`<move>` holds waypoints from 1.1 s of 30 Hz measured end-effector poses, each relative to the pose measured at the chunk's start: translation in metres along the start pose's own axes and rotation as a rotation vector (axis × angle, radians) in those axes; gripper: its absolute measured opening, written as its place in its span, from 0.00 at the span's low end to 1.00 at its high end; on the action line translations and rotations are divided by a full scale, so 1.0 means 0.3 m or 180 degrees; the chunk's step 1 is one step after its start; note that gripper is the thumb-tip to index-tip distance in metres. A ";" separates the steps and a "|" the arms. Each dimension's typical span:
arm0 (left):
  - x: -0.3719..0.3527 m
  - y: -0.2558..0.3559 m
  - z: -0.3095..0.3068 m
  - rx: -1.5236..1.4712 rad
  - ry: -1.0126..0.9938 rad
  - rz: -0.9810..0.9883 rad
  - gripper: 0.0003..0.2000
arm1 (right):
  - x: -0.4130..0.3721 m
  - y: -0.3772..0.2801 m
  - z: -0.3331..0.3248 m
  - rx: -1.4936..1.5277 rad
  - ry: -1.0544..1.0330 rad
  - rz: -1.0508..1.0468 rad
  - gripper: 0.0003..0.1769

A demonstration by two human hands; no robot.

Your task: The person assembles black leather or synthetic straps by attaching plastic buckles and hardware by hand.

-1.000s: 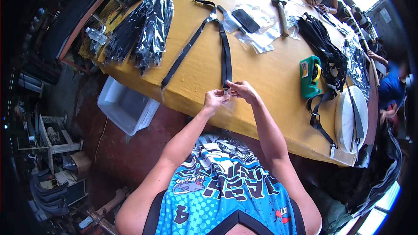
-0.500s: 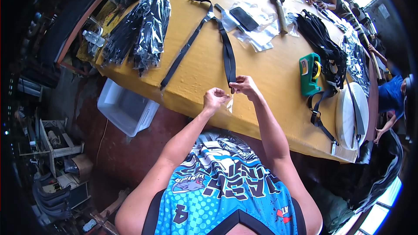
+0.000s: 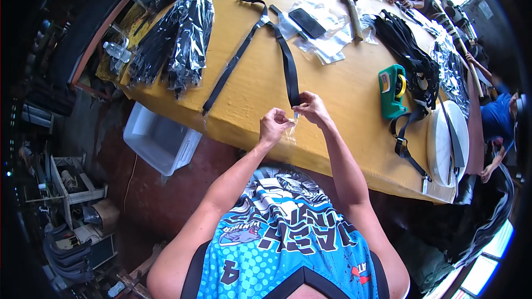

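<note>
A pair of black suspenders (image 3: 288, 58) lies in a Y shape on the yellow-covered table (image 3: 249, 116). My right hand (image 3: 312, 108) pinches the near end of its right strap, close to the table's front edge. Beside it, my left hand (image 3: 274, 126) is closed at the fingertips on a thin clear plastic piece (image 3: 292, 134), which hangs below the strap end. Flat on the table, the other strap points toward the front edge, away from both hands. My fingers partly cover the strap's tip.
Plastic-wrapped black straps (image 3: 191, 39) lie at left near a bottle (image 3: 117, 51). A phone (image 3: 307, 23) rests on clear bags beside a hammer (image 3: 352, 16). At right are a green tape dispenser (image 3: 392, 97), black straps and a white roll (image 3: 443, 149). Other people are beyond.
The plastic piece has shifted and now hangs longer and looser below my fingers. Both hands stay nearly in place, and my right hand still pinches the strap end.
</note>
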State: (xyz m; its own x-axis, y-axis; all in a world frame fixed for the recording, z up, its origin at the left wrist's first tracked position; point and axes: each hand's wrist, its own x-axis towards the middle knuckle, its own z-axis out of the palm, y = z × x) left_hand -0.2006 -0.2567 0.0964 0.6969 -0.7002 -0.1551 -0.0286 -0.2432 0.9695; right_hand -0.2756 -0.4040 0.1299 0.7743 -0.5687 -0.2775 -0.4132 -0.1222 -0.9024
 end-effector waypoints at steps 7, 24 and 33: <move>-0.001 0.000 0.006 0.0097 0.0075 0.0047 0.19 | -0.016 0.001 0.009 -0.0185 -0.0041 -0.0032 0.18; -0.013 0.029 0.014 0.0087 0.0042 0.0081 0.21 | -0.019 -0.009 -0.010 -0.0140 0.0106 -0.0079 0.17; 0.007 -0.004 0.016 0.0076 0.0072 0.0027 0.21 | -0.014 0.011 -0.010 -0.0053 0.0107 -0.0129 0.16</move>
State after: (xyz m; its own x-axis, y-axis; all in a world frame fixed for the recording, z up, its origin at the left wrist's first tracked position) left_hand -0.2025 -0.2610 0.0940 0.7125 -0.6871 -0.1424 -0.0514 -0.2535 0.9660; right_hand -0.2815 -0.4044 0.1291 0.7741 -0.5901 -0.2292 -0.3898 -0.1591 -0.9070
